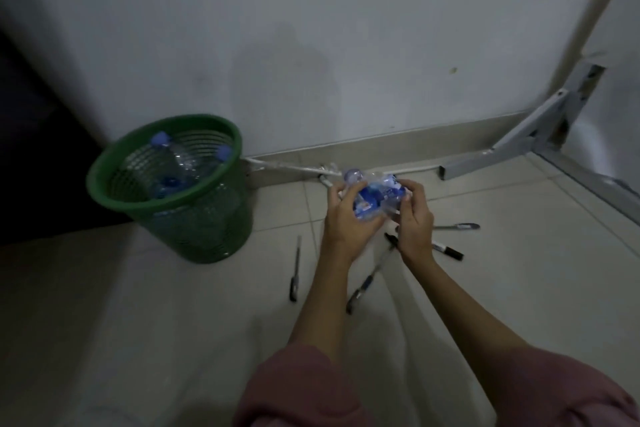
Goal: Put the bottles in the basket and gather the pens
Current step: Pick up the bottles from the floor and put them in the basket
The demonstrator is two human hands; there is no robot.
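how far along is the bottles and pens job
Done: at least two clear blue-capped plastic bottles lie in the green mesh basket. In hand: both hands, left and right, hold a crumpled blue-labelled bottle. Left: that bottle, plus the pens scattered on the tiled floor.

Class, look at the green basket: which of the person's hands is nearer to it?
Left. The left hand sits just right of the green basket, gripping the crushed bottle; the right hand holds the bottle's far side, farther away.
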